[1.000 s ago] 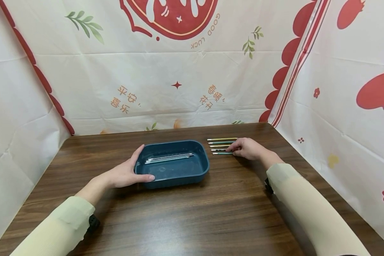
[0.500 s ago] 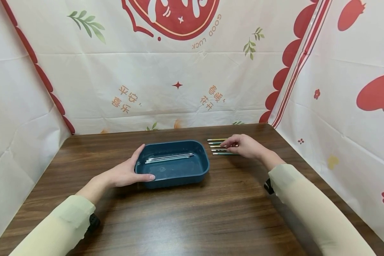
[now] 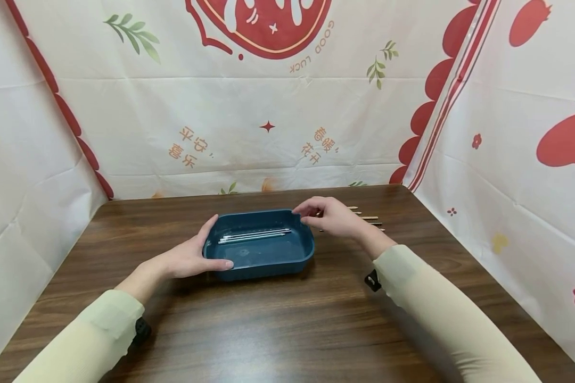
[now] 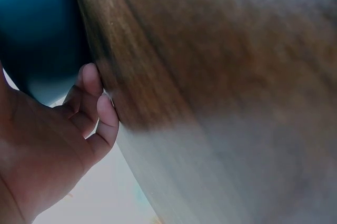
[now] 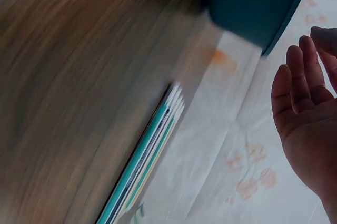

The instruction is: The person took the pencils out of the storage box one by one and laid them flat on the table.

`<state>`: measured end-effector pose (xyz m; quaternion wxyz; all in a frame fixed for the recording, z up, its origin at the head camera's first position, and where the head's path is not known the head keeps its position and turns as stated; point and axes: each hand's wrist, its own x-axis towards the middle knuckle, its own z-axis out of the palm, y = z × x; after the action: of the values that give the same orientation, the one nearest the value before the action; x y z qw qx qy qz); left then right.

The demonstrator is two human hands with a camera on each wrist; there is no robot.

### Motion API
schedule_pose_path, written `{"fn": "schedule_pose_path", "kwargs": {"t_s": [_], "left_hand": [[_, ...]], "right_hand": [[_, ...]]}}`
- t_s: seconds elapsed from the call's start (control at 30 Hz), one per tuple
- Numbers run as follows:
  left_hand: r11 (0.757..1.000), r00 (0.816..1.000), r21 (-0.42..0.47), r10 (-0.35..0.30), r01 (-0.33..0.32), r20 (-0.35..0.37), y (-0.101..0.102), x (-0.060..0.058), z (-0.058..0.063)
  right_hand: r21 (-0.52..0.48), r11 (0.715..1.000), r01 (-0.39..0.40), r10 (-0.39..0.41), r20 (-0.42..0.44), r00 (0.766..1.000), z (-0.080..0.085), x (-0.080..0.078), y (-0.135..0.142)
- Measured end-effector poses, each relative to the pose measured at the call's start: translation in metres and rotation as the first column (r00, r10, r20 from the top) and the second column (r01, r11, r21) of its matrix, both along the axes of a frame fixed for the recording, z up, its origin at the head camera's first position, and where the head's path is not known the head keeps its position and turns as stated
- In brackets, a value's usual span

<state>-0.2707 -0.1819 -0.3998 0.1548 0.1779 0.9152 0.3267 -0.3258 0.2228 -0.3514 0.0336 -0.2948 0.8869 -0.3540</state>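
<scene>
A dark blue rectangular plastic box [image 3: 259, 269] stands on the table, with a few pale pencils [image 3: 254, 235] lying lengthwise in it. My left hand [image 3: 187, 259] holds its left end, thumb along the front rim and fingers at the far left corner. In the left wrist view, two bent fingertips show beside the box's wall [image 4: 42, 29]. My right hand [image 3: 333, 217] is at the box's far right corner, nothing held in it. The right wrist view shows that hand [image 5: 310, 103] with its fingers extended. Behind it lie several pencils [image 5: 142, 155] in a row, partly hidden in the head view.
The brown wooden table [image 3: 268, 330] reaches to a printed white cloth [image 3: 220, 117] at the back. More of this cloth hangs at the left and right sides. A black wrist device [image 3: 372, 280] sits under the right sleeve.
My right hand has left the row of pencils and moved left to the box's far right corner. The pencils stay on the table. My left hand keeps its hold on the box.
</scene>
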Motion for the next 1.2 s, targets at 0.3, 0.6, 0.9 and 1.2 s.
{"fn": "schedule_pose_path", "kwargs": {"t_s": [0.3,0.6,0.9,1.2], "left_hand": [[1.000,1.000,-0.005,0.005,-0.005,0.009,0.001,-0.002,-0.001],[1.000,1.000,0.003,0.001,-0.002,0.024,0.000,-0.002,-0.002],[1.000,1.000,0.012,0.002,-0.003,0.030,0.001,-0.002,-0.002],[1.000,1.000,0.020,0.006,-0.006,0.029,-0.002,-0.003,-0.001]], "right_hand": [[-0.006,0.996,-0.091,0.091,0.064,0.994,-0.007,-0.006,-0.053],[0.000,0.990,-0.140,0.138,0.122,0.983,-0.020,-0.014,-0.092],[0.013,0.991,-0.134,0.131,0.138,0.982,-0.034,-0.022,-0.099],[0.115,0.973,-0.201,0.178,0.183,0.967,-0.038,-0.025,-0.104]]}}
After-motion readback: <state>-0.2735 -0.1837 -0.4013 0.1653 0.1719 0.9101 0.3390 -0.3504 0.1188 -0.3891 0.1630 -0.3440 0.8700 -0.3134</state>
